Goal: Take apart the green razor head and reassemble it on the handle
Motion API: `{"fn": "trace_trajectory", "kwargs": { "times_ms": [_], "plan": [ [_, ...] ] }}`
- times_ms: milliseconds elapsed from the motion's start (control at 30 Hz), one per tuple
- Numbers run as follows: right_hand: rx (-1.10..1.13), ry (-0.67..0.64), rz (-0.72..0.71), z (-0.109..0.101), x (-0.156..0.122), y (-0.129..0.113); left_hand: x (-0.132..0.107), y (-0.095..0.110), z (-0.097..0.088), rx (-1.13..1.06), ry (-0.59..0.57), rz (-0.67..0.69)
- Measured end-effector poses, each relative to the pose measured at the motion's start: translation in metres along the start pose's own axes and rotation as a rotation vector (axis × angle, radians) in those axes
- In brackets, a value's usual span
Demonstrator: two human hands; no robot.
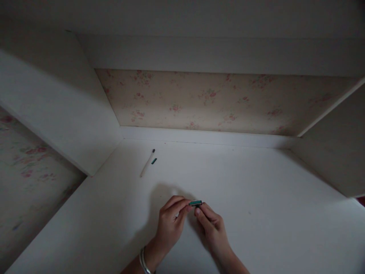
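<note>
left hand [171, 220] fingers pinching a teal-and-black piece [195, 203] now, right hand [213, 226] fingers gripping it from four o'clock; pale stick [146, 164], matching strip [154, 161], on the counter [234, 179] toward ten o'clock

It's dim in here, the grey gloom deepest beneath the overhead panel [182, 17] and palest across the white tabletop [245, 175]. Light seems to come from the right, since a soft-edged shadow spreads leftward from the left hand [170, 220]. The floral wallpaper [185, 95] looks smudged; the teal razor head's [195, 203] finer details are lost.
</note>
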State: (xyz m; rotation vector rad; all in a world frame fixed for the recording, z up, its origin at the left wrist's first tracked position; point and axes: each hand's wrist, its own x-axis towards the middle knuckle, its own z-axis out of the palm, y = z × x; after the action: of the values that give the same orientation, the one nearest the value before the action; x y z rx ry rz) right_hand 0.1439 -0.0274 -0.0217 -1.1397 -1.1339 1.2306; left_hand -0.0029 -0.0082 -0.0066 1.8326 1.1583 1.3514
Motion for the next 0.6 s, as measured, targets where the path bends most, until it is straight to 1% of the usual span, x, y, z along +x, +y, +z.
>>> {"fn": "trace_trajectory", "kwargs": {
  "times_ms": [133,233,300,433,500,600],
  "plan": [
    [-0.146,-0.028,-0.099,-0.0036,0.0004,-0.0039,0.0007,-0.0014,0.0010,-0.020,-0.058,-0.111],
    [-0.173,-0.035,-0.113,-0.0053,-0.0001,-0.0039,0.0008,-0.0038,0.0013,-0.019,-0.071,-0.109],
    [-0.168,-0.039,-0.106,-0.0051,-0.0005,-0.0036,0.0004,-0.0058,0.0012,-0.012,-0.060,-0.075],
    [-0.112,-0.029,-0.033,-0.0014,-0.0016,-0.0027,-0.0017,-0.0091,0.0009,0.013,-0.054,0.001],
    [-0.043,-0.027,0.027,0.0012,-0.0024,-0.0018,-0.0031,-0.0094,0.0012,-0.005,-0.053,-0.008],
    [0.060,-0.030,0.109,0.0037,-0.0036,-0.0017,-0.0034,-0.0083,0.0023,-0.048,-0.048,-0.061]
  ]
}}
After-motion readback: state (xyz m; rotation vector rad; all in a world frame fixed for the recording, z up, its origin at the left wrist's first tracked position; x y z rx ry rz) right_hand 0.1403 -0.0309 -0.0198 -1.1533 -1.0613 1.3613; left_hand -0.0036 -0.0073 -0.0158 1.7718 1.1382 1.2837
